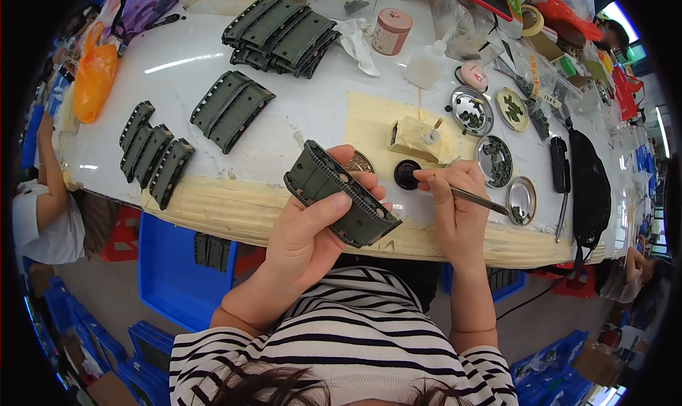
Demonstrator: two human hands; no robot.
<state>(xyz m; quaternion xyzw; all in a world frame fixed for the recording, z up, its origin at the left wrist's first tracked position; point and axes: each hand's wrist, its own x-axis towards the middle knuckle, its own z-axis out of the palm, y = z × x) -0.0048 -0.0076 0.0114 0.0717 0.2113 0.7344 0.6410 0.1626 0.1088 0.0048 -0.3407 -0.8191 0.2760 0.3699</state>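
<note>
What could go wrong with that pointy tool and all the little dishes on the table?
The tweezers in the right hand point toward the small metal dishes near the table edge; a nudge might spill the tiny parts. The green ribbed piece in the left hand hangs partly past the edge, so it might drop if the grip slips.
</note>
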